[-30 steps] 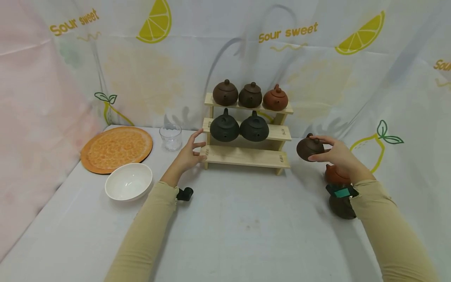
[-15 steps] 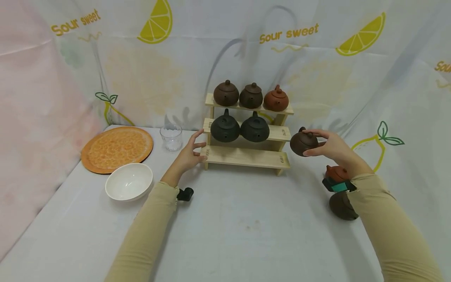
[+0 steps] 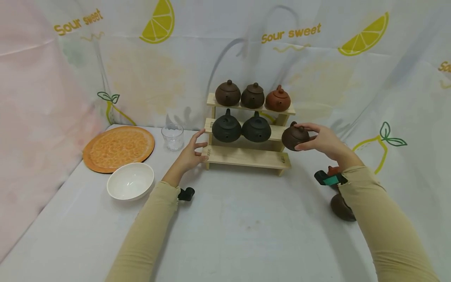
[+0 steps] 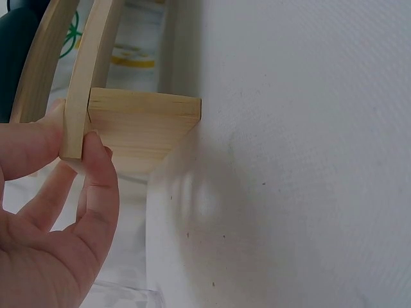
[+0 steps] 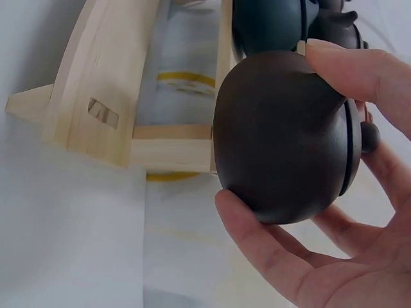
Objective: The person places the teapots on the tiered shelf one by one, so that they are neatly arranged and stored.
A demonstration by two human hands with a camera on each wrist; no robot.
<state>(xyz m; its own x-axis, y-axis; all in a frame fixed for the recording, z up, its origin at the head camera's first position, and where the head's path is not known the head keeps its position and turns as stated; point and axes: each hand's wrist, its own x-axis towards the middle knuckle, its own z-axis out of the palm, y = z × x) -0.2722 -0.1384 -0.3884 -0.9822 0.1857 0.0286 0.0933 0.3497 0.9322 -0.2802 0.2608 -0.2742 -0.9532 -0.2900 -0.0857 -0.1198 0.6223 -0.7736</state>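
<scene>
A brown teapot (image 3: 294,138), round-bellied and matte, with a smooth clay skin and a small ball knob on its lid, is held in the air by the right hand (image 3: 327,144). Thumb and fingers clasp it from opposite sides of the body. It sits at the fingertips, on the left of that hand, just beside the right end of the middle shelf of a wooden rack (image 3: 246,156); whether pot and wood touch, I cannot tell.

The rack is pale, smooth, lightly grained timber in three stepped boards, with joint marks showing at the board ends. The left hand (image 3: 186,158) pinches the left end of its lowest board between thumb and fingers, so the brown teapot is well apart from this hand, across the rack's width.

On the middle shelf stand two squat, near-black teapots (image 3: 226,128) side by side; the top shelf carries three rounded clay pots (image 3: 252,96), two brown and one brick red. Near the right wrist, a reddish teapot (image 3: 332,170) and a dark teapot (image 3: 341,207) are partly hidden by the arm. To the left, a glossy white bowl (image 3: 130,182), a ribbed clear glass (image 3: 173,139) and a flat round orange disc (image 3: 119,149) rest on the white cloth-covered surface (image 3: 229,235)
</scene>
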